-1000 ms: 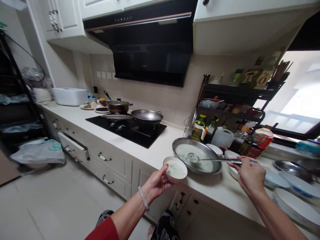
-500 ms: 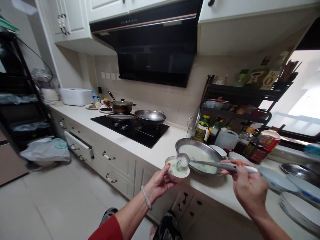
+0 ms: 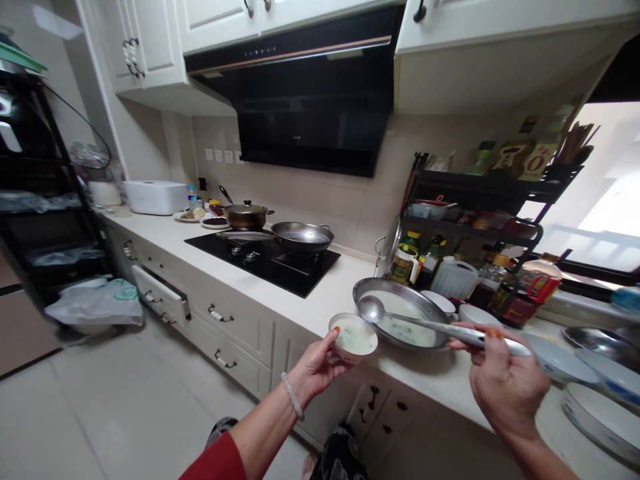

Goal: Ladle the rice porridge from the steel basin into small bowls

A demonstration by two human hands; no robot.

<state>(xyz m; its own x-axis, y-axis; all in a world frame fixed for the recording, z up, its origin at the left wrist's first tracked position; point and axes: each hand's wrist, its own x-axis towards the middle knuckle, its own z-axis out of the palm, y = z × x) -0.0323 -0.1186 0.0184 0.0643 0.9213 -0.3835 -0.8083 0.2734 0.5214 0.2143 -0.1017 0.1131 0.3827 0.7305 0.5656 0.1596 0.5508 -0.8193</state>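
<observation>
My left hand grips a small white bowl by its side, thumb on the rim. Pale, milky soup with green bits fills much of it. In my right hand is the handle of a metal ladle, its head held over the left side of a wide steel basin. More of the same pale soup lies in that basin, which stands on the counter just right of the bowl.
Left of the basin, a frying pan and a lidded pot sit at the black cooktop. Behind it are bottles and a black rack. Several bowls line the right counter. One drawer is pulled out.
The ladle has moved right, from above the small bowl to above the basin, and its head now looks empty of soup. My left hand keeps the bowl in nearly the same place.
</observation>
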